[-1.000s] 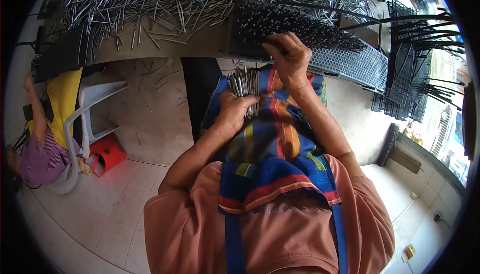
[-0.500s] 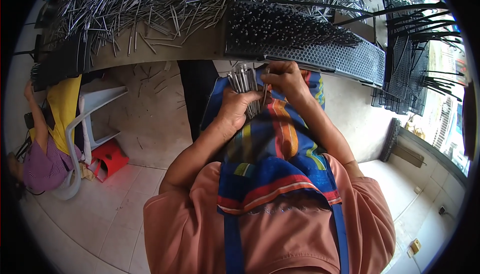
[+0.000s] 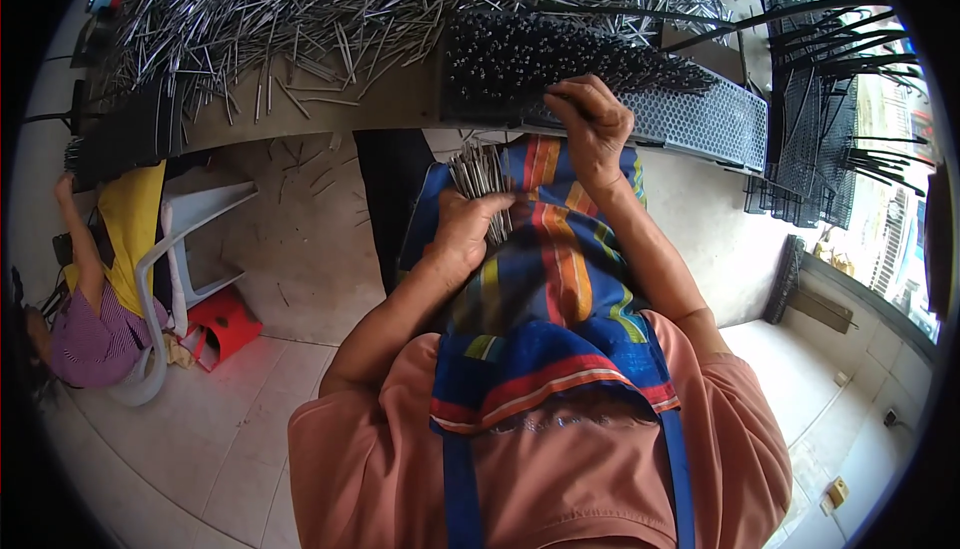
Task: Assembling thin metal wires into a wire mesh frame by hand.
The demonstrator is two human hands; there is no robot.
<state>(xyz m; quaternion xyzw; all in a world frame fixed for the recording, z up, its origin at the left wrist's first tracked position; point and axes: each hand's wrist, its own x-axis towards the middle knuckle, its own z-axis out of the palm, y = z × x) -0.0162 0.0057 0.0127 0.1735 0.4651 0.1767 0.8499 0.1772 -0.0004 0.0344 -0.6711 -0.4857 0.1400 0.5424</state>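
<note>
I see no packages, labels, signs or screens from my remote feed; only a small yellow tag-like square [image 3: 838, 490] lies on the floor tiles at lower right, too small for me to tell what it is.

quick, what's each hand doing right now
Left hand: closed around a bundle of metal rods.
Right hand: fingers pinched at the perforated rack; contents unclear.

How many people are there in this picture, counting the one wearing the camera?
2. The wearer, whose left hand grips a bundle of metal rods and whose right hand is at the perforated tray; and a second person at far left. Others may be hidden.
</note>
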